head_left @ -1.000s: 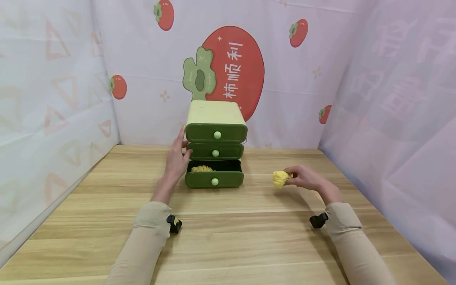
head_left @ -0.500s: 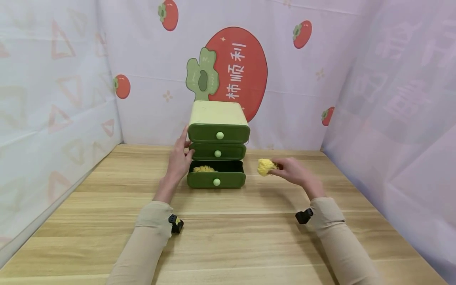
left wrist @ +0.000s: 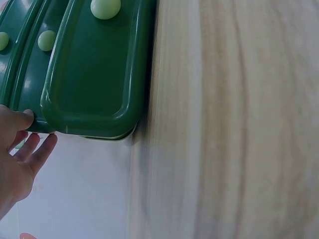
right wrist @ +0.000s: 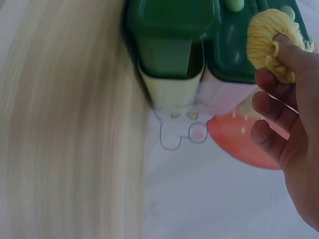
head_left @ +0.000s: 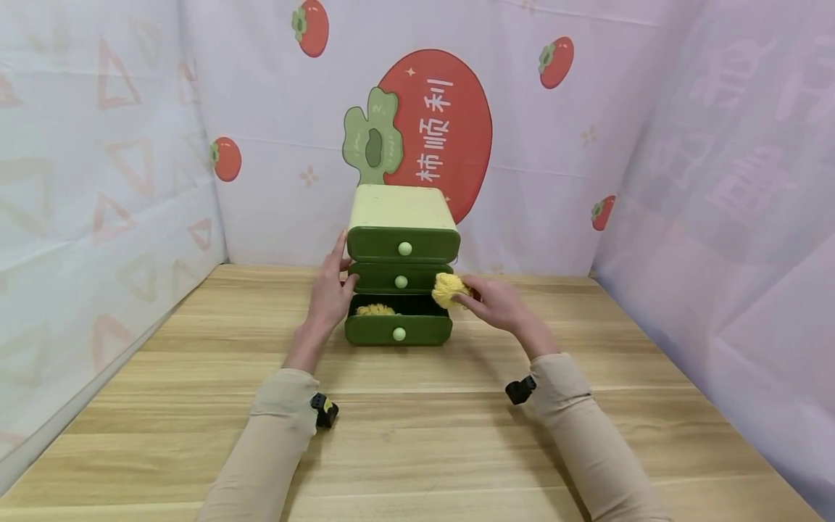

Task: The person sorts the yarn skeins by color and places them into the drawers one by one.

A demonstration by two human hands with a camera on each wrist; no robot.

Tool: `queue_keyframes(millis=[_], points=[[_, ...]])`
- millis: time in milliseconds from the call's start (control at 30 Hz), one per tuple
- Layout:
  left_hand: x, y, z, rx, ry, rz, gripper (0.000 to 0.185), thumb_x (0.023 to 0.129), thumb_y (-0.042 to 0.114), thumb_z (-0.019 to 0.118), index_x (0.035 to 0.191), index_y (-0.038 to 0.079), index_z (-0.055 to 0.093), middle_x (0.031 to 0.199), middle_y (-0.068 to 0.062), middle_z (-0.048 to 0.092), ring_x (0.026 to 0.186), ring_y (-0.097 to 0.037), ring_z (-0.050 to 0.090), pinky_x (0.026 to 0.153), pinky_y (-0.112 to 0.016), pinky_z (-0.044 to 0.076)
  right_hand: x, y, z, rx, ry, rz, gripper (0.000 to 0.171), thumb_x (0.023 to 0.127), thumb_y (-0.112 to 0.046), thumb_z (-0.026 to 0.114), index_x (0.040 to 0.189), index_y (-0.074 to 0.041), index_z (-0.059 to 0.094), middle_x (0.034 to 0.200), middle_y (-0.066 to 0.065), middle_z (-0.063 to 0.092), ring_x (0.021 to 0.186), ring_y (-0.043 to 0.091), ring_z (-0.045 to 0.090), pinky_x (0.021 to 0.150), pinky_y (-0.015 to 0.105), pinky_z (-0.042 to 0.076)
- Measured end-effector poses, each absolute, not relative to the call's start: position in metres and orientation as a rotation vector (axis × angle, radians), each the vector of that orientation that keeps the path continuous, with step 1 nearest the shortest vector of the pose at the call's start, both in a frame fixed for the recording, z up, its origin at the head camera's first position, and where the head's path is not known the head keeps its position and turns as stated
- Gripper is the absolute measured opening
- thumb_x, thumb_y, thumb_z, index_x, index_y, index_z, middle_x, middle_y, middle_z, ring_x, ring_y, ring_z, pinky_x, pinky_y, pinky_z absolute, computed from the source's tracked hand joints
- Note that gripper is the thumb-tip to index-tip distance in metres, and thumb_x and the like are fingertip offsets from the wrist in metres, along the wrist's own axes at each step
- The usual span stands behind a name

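A small mini chest of drawers [head_left: 401, 206], cream on top with green fronts and round pale knobs, stands on the table. Its bottom drawer [head_left: 365, 331] is pulled out, and a yellow yarn bundle [head_left: 375, 309] lies inside at the left. My left hand [head_left: 328, 296] holds the chest's left side, its thumb [left wrist: 22, 119] on the middle drawer's front and fingers along the side. Between thumb and fingers my right hand [head_left: 497, 303] pinches another yellow yarn bundle [head_left: 445, 290], which overlaps the right end of the pulled-out drawer in the head view.
The wooden table [head_left: 417, 428] stretches around the chest. A printed cloth [head_left: 280, 210] with tomato pictures hangs close behind, and pale sheets [head_left: 704, 217] enclose both sides. Black wrist cameras [head_left: 520, 390] sit near both sleeve cuffs.
My right hand has carried the yarn bundle leftward and slightly up, from beside the chest to the drawer's right end. My left hand keeps its place on the chest.
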State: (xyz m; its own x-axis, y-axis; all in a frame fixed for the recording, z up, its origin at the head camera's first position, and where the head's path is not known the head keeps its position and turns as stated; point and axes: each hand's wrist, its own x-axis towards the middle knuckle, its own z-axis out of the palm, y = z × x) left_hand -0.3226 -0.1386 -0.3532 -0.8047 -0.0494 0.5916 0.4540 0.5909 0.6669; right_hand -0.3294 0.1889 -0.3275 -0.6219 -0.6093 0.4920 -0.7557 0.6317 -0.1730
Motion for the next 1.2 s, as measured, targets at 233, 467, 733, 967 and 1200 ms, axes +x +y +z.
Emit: queue_keyframes(millis=[233,467,733,967,1200], points=[[-0.323,-0.137,-0.349,-0.326,-2.241,-1.167,0.084,0.096,-0.003,0.058,0.161,0.028,0.014,0.129,-0.024,0.053,0.119,-0.036,0.058,0.087,-0.047,0.057,-0.328,0.166,-0.322,1.085,-2.465,0.508,0.022,0.092,-0.027,0.072,0.105,-0.011,0.069,0.072,-0.002,0.057,0.062,0.009,0.046,0.057,0.025,0.039],[-0.324,-0.137,-0.348,-0.335,-2.243,-1.162,0.089,0.096,-0.003,0.059,0.16,0.038,0.011,0.128,-0.022,0.053,0.119,-0.034,0.058,0.088,-0.046,0.058,-0.328,0.156,-0.324,1.029,-2.478,0.467,0.025,0.089,-0.031,0.075,0.105,-0.012,0.072,0.069,-0.003,0.058,0.058,0.008,0.046,0.055,0.025,0.038],[-0.322,-0.137,-0.349,-0.322,-2.245,-1.158,0.089,0.096,-0.004,0.058,0.16,0.035,0.011,0.128,-0.022,0.053,0.119,-0.035,0.058,0.088,-0.047,0.057,-0.326,0.152,-0.325,0.971,-2.532,0.479,0.023,0.09,-0.026,0.07,0.106,-0.009,0.069,0.071,-0.001,0.06,0.06,0.01,0.05,0.056,0.026,0.041],[-0.321,-0.137,-0.352,-0.334,-2.249,-1.167,0.086,0.096,-0.004,0.058,0.161,0.03,0.014,0.129,-0.023,0.053,0.12,-0.036,0.057,0.089,-0.047,0.057,-0.325,0.151,-0.33,0.974,-2.569,0.457,0.025,0.089,-0.027,0.074,0.108,-0.011,0.07,0.072,-0.002,0.061,0.06,0.01,0.05,0.056,0.026,0.041],[-0.321,-0.138,-0.354,-0.307,-2.245,-1.169,0.085,0.096,-0.003,0.058,0.161,0.031,0.014,0.13,-0.022,0.053,0.121,-0.036,0.058,0.089,-0.047,0.057,-0.327,0.145,-0.337,0.94,-2.587,0.447,0.026,0.089,-0.034,0.075,0.106,-0.014,0.07,0.07,-0.005,0.057,0.059,0.009,0.047,0.054,0.025,0.038]])
